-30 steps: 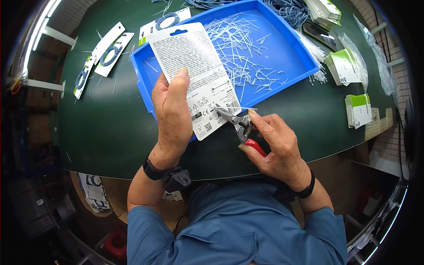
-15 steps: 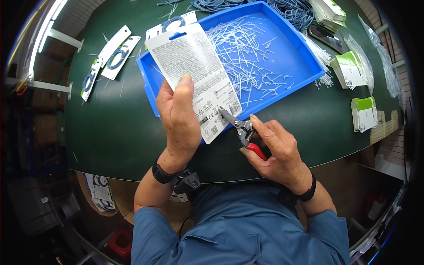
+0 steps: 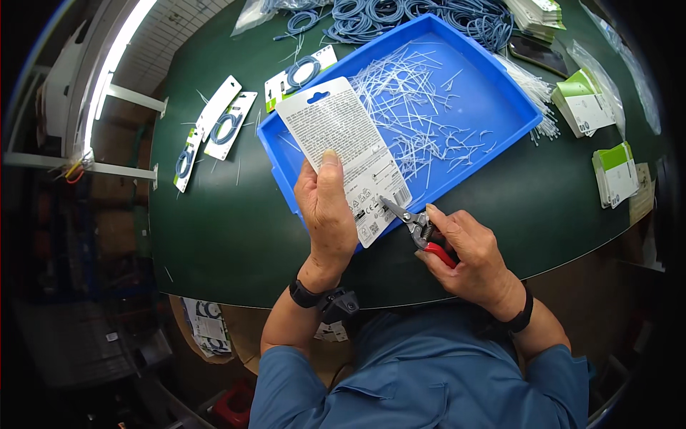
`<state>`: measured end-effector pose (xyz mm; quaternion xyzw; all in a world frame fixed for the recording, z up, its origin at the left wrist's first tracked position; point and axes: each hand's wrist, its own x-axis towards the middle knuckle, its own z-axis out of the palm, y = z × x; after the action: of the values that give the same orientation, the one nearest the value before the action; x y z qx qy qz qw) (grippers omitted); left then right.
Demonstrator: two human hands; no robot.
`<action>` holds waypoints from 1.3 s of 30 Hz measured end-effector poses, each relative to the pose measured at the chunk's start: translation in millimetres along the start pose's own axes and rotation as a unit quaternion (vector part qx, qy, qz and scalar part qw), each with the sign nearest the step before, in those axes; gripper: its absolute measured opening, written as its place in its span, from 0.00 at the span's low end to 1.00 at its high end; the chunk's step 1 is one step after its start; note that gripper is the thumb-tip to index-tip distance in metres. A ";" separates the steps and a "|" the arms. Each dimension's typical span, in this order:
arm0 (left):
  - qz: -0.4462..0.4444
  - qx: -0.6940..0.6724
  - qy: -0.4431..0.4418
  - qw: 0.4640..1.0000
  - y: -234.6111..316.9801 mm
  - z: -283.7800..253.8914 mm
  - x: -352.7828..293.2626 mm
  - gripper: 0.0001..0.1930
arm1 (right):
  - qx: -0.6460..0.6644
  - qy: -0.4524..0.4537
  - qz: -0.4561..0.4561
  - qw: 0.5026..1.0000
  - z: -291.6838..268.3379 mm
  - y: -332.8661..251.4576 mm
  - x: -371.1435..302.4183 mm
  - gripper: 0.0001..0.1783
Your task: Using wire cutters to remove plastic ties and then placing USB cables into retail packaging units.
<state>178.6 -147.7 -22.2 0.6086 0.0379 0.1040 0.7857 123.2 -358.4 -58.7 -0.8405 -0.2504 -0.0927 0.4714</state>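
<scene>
Far left, on dark green tabletop (image 3: 214, 243): flat white-and-green cards (image 3: 230, 129) bearing coiled blue-grey cables. Left hand (image 3: 330, 214): thumb on the face of a white printed cardboard card with hang slot (image 3: 361, 161), clamping it; other fingers mostly hidden. Card tilted above the near-left part of a blue plastic tray (image 3: 493, 100) strewn with thin white plastic strips (image 3: 396, 86). Metal red-handled snips (image 3: 418, 227), tips at card's lower part; right hand (image 3: 475, 257) fingers wrapped round handles. Far right: green-and-white card stacks (image 3: 616, 175).
</scene>
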 end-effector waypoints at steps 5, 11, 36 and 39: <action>0.028 0.023 -0.019 0.999 -1.0 -1.3 -3.9 0.25 | 0.055 0.010 0.022 0.998 -5.0 -12.5 12.5 0.40; 0.047 0.038 -0.029 0.998 2.8 3.9 -10.4 0.27 | 0.100 0.016 0.010 0.995 3.1 -23.1 30.8 0.39; 0.047 0.015 -0.068 0.996 -3.6 -3.3 3.7 0.22 | 0.048 0.048 -0.022 0.997 11.2 -12.8 30.9 0.41; 0.037 -0.002 -0.073 0.997 -1.6 -12.3 14.9 0.21 | 0.076 0.056 -0.007 0.996 -9.8 -15.0 40.5 0.39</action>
<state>191.0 -133.3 -26.0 0.6138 -0.0423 0.0882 0.7833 151.1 -346.6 -26.3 -0.7940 -0.2362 -0.1234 0.5464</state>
